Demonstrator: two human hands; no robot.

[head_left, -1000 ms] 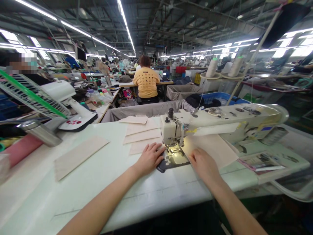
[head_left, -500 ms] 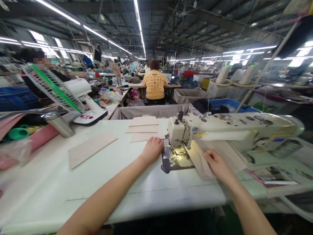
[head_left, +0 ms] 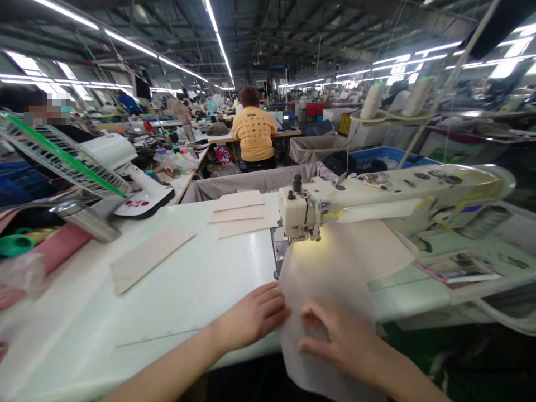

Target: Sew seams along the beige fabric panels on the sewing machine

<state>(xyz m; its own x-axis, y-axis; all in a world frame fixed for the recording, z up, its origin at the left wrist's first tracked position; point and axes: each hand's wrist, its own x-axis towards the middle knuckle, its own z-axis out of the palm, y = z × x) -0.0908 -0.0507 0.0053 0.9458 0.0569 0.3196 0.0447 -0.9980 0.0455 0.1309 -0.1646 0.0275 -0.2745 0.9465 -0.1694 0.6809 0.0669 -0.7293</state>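
I'm drawing the limp, light fabric panel point(head_left: 330, 279) back from the sewing machine point(head_left: 301, 209), right hand point(head_left: 339, 340) gripping its near edge, left hand point(head_left: 251, 318) lying open.

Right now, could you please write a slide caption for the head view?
Left hand and right hand touch a pale fabric sheet at a sewing machine.

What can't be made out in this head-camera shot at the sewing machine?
- Sewing machine's needle plate: mostly hidden in the head view by the pale sheet.
- Pale sheet's lower end: cut off by the head view's bottom edge.
- Printed leaflet right of the machine: text too small to read.
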